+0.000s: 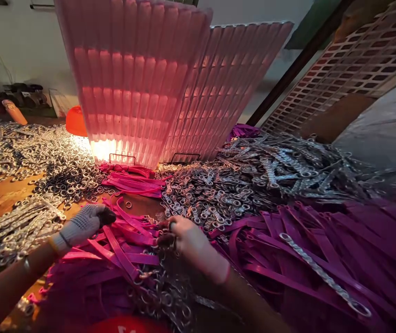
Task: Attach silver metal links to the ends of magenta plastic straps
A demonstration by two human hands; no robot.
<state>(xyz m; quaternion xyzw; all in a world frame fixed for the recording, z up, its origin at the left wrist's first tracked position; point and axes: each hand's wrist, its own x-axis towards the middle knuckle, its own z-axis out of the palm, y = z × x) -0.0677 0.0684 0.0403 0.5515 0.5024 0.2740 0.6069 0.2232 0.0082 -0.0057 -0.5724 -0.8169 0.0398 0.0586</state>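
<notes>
My left hand (86, 223), in a white dotted glove with dark fingertips, is closed over a heap of pink straps (121, 252). What its fingers hold, if anything, is hidden. At the right edge of that heap, my right hand (193, 245), in a pale glove with dark fingertips, has its fingers pinched together. Small metal rings show near those fingertips, but I cannot make out what is in the pinch. Linked metal rings (170, 296) lie in shadow below it. A single loose ring (128, 204) rests on the brown table between the hands.
Silvery ringed metal strips (215, 194) are heaped behind my right hand, with more strips (21, 229) at left. Purple straps (323, 240) cover the right side, one twisted metal strip (323, 273) on top. Ribbed translucent panels (132, 83) stand at the back beside an orange lamp (76, 121).
</notes>
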